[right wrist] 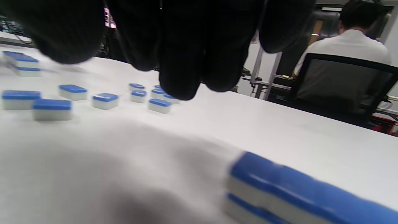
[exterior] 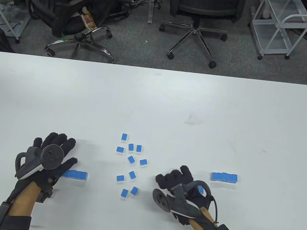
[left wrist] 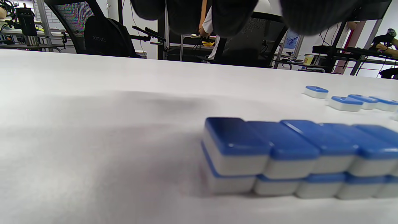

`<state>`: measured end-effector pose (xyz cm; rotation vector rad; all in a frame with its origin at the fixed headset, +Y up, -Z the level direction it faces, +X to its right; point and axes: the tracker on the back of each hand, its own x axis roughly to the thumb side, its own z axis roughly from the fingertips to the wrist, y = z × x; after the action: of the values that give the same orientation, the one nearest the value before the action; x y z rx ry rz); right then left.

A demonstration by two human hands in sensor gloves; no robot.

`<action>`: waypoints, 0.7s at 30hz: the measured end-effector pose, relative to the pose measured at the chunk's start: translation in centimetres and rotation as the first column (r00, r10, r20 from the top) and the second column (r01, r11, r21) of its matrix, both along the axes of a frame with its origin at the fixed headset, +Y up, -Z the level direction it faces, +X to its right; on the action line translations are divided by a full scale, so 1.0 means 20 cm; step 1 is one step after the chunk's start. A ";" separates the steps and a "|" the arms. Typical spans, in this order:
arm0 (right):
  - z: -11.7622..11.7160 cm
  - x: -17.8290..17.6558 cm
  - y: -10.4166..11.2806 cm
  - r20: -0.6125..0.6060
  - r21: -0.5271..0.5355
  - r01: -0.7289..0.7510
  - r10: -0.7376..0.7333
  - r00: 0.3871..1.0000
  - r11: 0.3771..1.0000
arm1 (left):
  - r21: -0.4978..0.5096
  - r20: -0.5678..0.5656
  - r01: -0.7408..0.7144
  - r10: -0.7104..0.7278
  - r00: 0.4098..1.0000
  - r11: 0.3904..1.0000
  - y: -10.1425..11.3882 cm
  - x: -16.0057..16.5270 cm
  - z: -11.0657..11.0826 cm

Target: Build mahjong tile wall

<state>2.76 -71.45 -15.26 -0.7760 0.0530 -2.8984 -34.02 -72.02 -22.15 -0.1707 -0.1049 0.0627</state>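
Note:
Blue-backed mahjong tiles lie on the white table [exterior: 155,101]. Several loose tiles [exterior: 131,159] are scattered in the middle. A short two-high row [exterior: 77,174] lies by my left hand [exterior: 66,149], which hovers with fingers spread and holds nothing; its thumb is just left of the row. In the left wrist view the row [left wrist: 295,155] is close and the fingers [left wrist: 233,15] hang above it. A second row [exterior: 224,177] lies at the right. My right hand [exterior: 173,176] has curled fingers and holds nothing I can see. Stacked tiles [exterior: 200,190] peek out beside its wrist, also in the right wrist view [right wrist: 295,193].
Office chairs [exterior: 195,26] and a white cart [exterior: 283,27] stand on the carpet beyond the table's far edge. The loose tiles also show in the left wrist view [left wrist: 345,103] and in the right wrist view [right wrist: 105,101].

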 end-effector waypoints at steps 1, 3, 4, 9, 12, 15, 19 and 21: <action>0.01 -0.06 -0.02 -0.017 -0.008 -0.031 0.031 0.999 0.999 | -0.001 0.002 -0.001 0.001 1.000 1.000 0.00 0.00 0.00; 0.02 -0.16 -0.04 -0.042 -0.010 -0.085 0.085 0.995 0.996 | 0.003 0.008 0.001 -0.001 1.000 1.000 0.00 0.00 0.00; 0.03 -0.20 -0.06 -0.048 -0.004 -0.101 0.100 0.994 0.995 | 0.004 0.010 0.001 -0.001 1.000 1.000 0.00 0.00 0.00; 0.03 -0.38 -0.09 -0.075 0.041 -0.141 0.143 0.987 0.989 | 0.002 0.023 -0.010 0.010 1.000 1.000 -0.01 0.01 0.00; 0.03 -0.45 -0.11 -0.056 0.047 -0.185 0.188 0.981 0.982 | -0.009 0.022 -0.003 0.003 1.000 1.000 -0.02 0.01 -0.01; 0.03 -0.48 -0.16 -0.047 0.031 -0.234 0.236 0.971 0.972 | -0.009 0.020 -0.009 0.009 1.000 1.000 -0.02 0.01 -0.01; 0.04 -0.46 -0.15 -0.033 0.074 -0.266 0.269 0.963 0.961 | 0.006 0.022 -0.016 0.016 1.000 1.000 0.00 0.00 0.00; 0.04 -0.44 -0.15 -0.030 0.043 -0.251 0.252 0.967 0.967 | 0.008 0.026 -0.018 0.018 1.000 1.000 0.00 0.01 0.00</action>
<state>-5.98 -74.36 -14.52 -0.7665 0.0131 -2.6371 -33.92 -71.99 -22.18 -0.1624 -0.1320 0.0777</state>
